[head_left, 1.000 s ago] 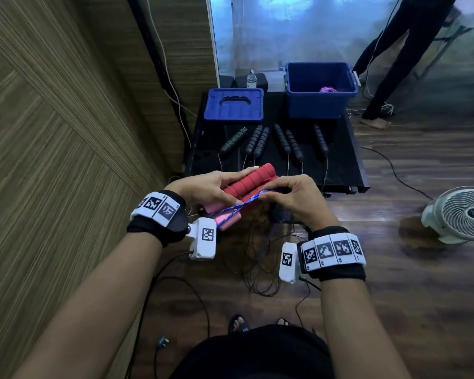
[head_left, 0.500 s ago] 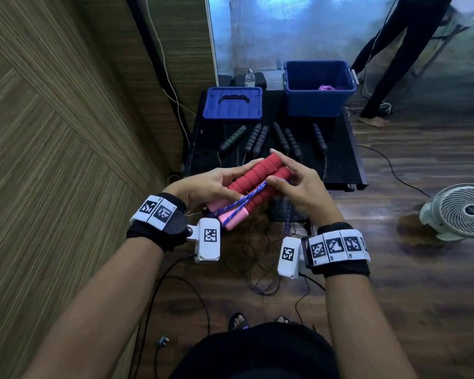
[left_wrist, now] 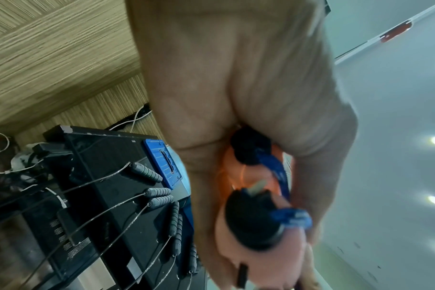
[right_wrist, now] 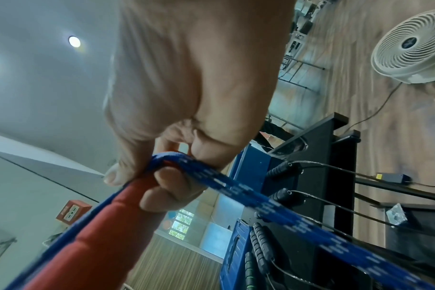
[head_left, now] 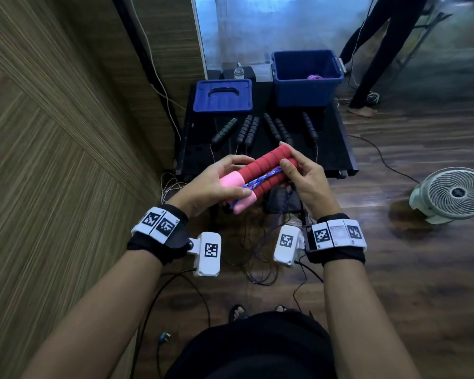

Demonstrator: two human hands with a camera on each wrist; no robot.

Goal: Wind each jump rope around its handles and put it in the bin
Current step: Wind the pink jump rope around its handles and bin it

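Two red foam handles (head_left: pixel 260 170) with pink ends lie side by side in front of me, slanting up to the right. My left hand (head_left: pixel 219 181) grips their pink lower ends (left_wrist: pixel 258 213). A blue patterned rope (head_left: pixel 260 180) runs along the handles. My right hand (head_left: pixel 298 170) pinches this blue rope (right_wrist: pixel 211 176) against the upper end of a red handle (right_wrist: pixel 104 221). The rest of the rope hangs down toward the floor. The open blue bin (head_left: pixel 307 75) stands at the back right of the black table (head_left: pixel 331 143), with a purple rope inside.
Several black-handled jump ropes (head_left: pixel 277 129) lie in a row on the black table, cords trailing over its front edge. The blue bin lid (head_left: pixel 222 95) lies at back left. A white fan (head_left: pixel 454 195) stands on the wooden floor at right. A person's legs (head_left: pixel 381 50) stand behind the bin.
Both hands have lifted the red handles a little and tilted them more upright. My right hand has drawn the blue rope up along the handles to their far end.
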